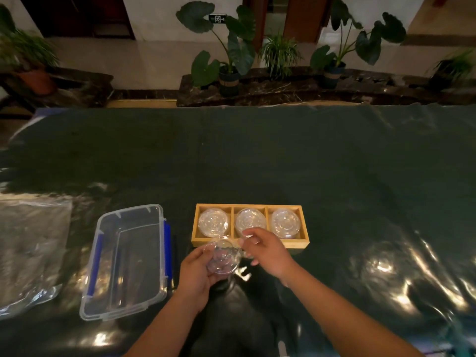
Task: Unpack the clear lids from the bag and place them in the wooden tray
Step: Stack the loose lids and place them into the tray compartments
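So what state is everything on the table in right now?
Wooden tray: three compartments, clear lids in each.
Held lids: off the table, in the left hand.
Right hand: fingertips pinching the lids' edge.
Plastic box: open, nothing in it.
Plastic bag: lying flat.

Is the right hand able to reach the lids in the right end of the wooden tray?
Probably yes: the right hand hovers beside the wooden tray, and nothing covers that lid.

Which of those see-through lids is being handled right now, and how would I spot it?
Find the wooden tray on the dark table. Just in front of its near edge, the left hand holds a clear lid; unlike the three lying in compartments, it is outside the tray.
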A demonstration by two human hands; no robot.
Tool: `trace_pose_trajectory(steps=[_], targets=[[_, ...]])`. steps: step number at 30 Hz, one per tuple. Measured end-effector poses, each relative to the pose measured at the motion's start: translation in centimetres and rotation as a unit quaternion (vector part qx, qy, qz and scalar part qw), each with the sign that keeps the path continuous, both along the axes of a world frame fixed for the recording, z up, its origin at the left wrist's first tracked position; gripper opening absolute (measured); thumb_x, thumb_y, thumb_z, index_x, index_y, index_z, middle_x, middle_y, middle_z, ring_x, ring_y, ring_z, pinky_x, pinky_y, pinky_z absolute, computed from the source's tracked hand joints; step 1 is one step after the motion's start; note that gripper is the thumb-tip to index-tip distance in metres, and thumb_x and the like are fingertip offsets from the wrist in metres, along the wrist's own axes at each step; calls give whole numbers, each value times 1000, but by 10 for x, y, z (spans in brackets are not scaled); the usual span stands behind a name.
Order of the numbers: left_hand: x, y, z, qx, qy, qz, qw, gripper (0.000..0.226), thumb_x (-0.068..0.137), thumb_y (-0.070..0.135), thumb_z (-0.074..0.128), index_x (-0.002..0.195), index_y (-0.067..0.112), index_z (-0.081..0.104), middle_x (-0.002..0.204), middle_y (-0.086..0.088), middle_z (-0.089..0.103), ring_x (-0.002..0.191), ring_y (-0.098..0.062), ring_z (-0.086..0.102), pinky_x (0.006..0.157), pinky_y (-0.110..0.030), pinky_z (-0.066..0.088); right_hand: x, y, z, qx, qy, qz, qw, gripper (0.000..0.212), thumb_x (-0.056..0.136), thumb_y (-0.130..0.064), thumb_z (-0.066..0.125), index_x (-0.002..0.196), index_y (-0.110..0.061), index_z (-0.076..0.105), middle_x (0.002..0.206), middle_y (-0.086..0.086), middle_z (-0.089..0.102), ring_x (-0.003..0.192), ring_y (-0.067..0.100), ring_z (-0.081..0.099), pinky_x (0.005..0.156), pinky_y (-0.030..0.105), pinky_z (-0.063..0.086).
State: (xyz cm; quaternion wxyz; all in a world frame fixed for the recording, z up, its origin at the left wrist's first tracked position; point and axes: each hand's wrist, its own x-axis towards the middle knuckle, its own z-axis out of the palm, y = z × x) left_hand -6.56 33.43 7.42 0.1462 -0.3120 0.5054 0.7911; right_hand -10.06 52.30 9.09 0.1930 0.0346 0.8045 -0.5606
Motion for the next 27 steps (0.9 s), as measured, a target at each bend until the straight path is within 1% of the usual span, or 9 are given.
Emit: trace_pose_trajectory(steps=[4, 7, 9, 12, 16, 19, 21, 25, 27], targets=[[0, -4, 7, 6, 1, 8, 1000, 20, 102, 14, 56, 117, 8, 67, 99, -12, 81, 89, -29, 79, 63, -39, 63, 6, -22, 2, 23, 22, -33, 999, 30, 90, -22, 73, 118, -20, 64, 103, 2, 67, 90, 22, 70, 74, 39, 63], [1, -10, 8, 16, 0, 10, 1000, 20, 102, 15, 57, 116, 9, 68, 99, -12, 81, 89, -29, 79, 63, -38, 63, 7, -29, 4, -22, -5, -32, 999, 31, 87, -26, 76, 114, -24, 62, 102, 1, 66, 92, 18, 69, 67, 27, 59], [2, -12, 9, 21, 4, 2, 1000, 20, 100, 17, 58, 116, 10, 70, 103, -13, 80, 92, -29, 79, 65, -39, 64, 9, -33, 3, -26, -13, -41, 999, 28, 87, -22, 76, 111, -26, 61, 100, 3, 66, 90, 18, 68, 63, 25, 57], [4, -12, 10, 8, 13, -20, 1000, 24, 96, 24, 63, 116, 13, 71, 104, -10, 80, 93, -28, 78, 74, -43, 64, 10, -38, 0, -49, -38, -62, 996, 23, 89, -9, 70, 106, -23, 63, 89, 7, 69, 74, 14, 70, 61, 29, 60], [6, -16, 8, 10, 12, -10, 1000, 27, 97, 30, 63, 118, 15, 69, 106, -10, 80, 95, -28, 78, 83, -48, 61, 6, -39, 1, -84, -63, -78, 991, 22, 87, -3, 71, 102, -17, 64, 79, 7, 70, 57, 10, 68, 55, 25, 55], [7, -25, 8, 0, 5, 13, 1000, 25, 98, 35, 60, 113, 19, 71, 97, -10, 81, 88, -28, 79, 77, -46, 59, -9, -37, 5, -91, -61, -110, 988, 25, 86, 2, 68, 102, -16, 64, 84, 8, 72, 63, 12, 68, 55, 24, 53], [8, -32, 6, -10, -9, 20, 1000, 24, 97, 34, 61, 112, 18, 72, 94, -10, 81, 93, -31, 76, 77, -46, 57, -24, -37, 6, -83, -61, -132, 986, 26, 85, 3, 68, 103, -16, 63, 88, 9, 72, 70, 16, 68, 57, 27, 54], [12, -42, -1, -29, -27, 39, 998, 21, 97, 29, 63, 115, 20, 70, 112, -13, 74, 106, -31, 70, 84, -47, 57, -57, -48, 0, -42, -58, -168, 983, 23, 84, -4, 74, 96, -20, 63, 94, 13, 72, 73, 21, 68, 70, 37, 63], [11, -44, -3, -40, -32, 42, 998, 21, 98, 28, 63, 118, 22, 66, 121, -11, 69, 110, -28, 66, 90, -49, 56, -71, -56, -7, 7, -53, -172, 984, 21, 85, -11, 75, 96, -25, 63, 96, 8, 71, 81, 22, 71, 76, 42, 64]])
